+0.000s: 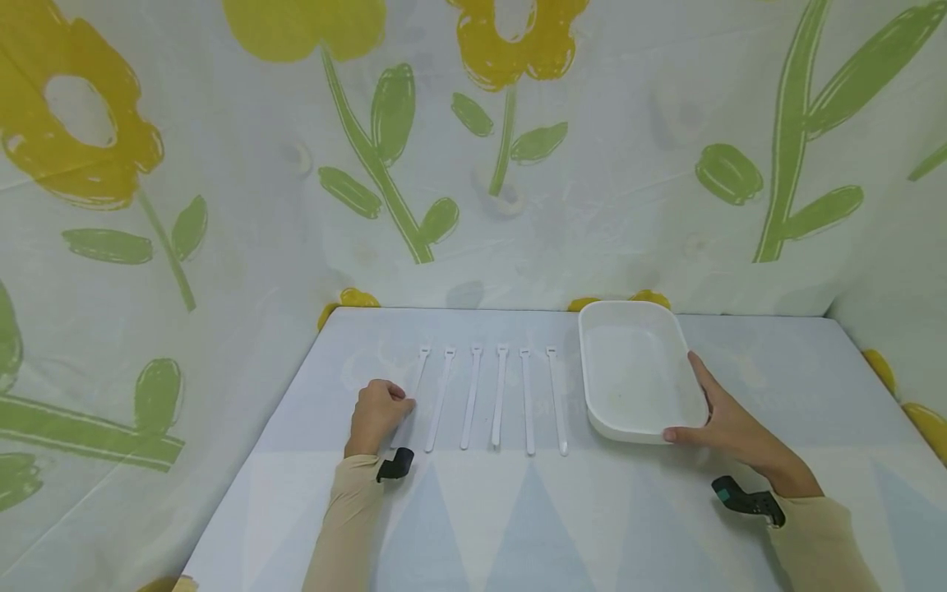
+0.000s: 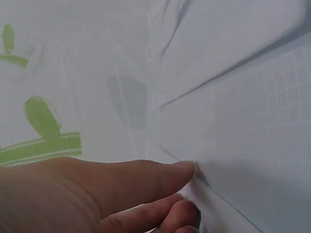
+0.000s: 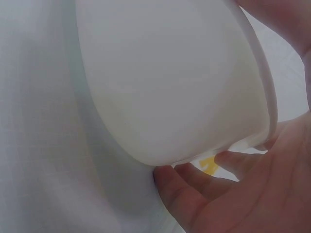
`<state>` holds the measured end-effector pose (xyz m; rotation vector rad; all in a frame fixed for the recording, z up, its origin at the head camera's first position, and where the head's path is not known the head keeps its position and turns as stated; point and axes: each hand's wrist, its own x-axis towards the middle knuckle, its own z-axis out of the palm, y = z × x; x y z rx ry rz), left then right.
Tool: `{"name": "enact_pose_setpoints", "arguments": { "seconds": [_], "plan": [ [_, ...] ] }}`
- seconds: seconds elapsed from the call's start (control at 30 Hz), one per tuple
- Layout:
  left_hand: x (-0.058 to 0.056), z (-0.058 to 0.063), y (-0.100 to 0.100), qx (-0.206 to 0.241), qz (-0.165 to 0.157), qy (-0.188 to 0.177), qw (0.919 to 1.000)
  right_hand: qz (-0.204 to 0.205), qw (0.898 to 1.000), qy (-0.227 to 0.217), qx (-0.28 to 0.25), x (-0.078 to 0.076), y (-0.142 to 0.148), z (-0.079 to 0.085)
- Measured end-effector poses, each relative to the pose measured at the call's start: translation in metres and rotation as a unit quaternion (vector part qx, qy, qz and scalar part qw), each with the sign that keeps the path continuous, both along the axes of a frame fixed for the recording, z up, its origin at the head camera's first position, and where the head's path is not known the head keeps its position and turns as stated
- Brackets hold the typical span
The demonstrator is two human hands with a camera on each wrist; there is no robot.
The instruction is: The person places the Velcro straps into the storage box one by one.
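Observation:
Several white cable ties (image 1: pixel 501 395) lie side by side in a row, slotted heads toward the back. My left hand (image 1: pixel 379 418) is at the leftmost cable tie (image 1: pixel 421 370), thumb and curled fingers pinching at its middle and covering part of it. In the left wrist view the thumb (image 2: pixel 141 179) lies straight above the bent fingers. To the right of the row is a white rectangular plastic box (image 1: pixel 636 370) with rounded corners, nothing inside. My right hand (image 1: pixel 728 419) grips its near right corner, thumb at the front and fingers along the right side.
The table (image 1: pixel 473 526) wears a pale cloth with blue-grey triangles. Behind it and at both sides hang white curtains (image 1: pixel 614 164) printed with yellow flowers and green leaves. A small black wrist camera (image 1: pixel 395 465) sits on the left wrist, another (image 1: pixel 747 500) on the right.

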<state>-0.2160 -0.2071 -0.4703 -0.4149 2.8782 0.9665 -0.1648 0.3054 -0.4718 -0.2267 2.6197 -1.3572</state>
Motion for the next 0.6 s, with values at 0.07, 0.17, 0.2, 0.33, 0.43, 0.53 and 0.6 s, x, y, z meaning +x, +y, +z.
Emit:
{"name": "enact_pose_setpoints", "arguments": {
  "seconds": [0.07,0.17,0.2,0.33,0.43,0.53,0.6],
  "plan": [
    [0.0007,0.0011,0.0006,-0.002,0.0,0.002,1.0,0.001,1.0,-0.001,-0.002,-0.0002,0.0006,-0.0003],
    [0.0013,0.0024,0.002,-0.006,0.004,0.003,1.0,0.003,1.0,-0.002,-0.006,-0.0005,0.0017,-0.0007],
    [0.0012,0.0024,0.0024,-0.006,0.005,0.003,1.0,0.003,1.0,-0.002,-0.006,-0.0005,0.0019,-0.0007],
    [0.0004,0.002,0.0032,-0.005,0.009,0.004,0.9999,0.004,1.0,0.0,-0.004,-0.0003,0.0018,-0.0004],
    [-0.0006,0.0014,0.0029,-0.001,0.01,0.002,1.0,0.004,1.0,-0.001,-0.005,-0.0003,0.0014,-0.0002],
    [-0.0008,0.0001,0.0019,0.003,0.009,0.002,1.0,0.003,1.0,-0.003,-0.004,-0.0004,0.0011,-0.0004],
    [-0.0006,-0.0006,0.0017,0.004,0.009,0.006,0.9999,0.002,1.0,-0.004,-0.001,-0.0006,0.0009,-0.0008]
  ]
}}
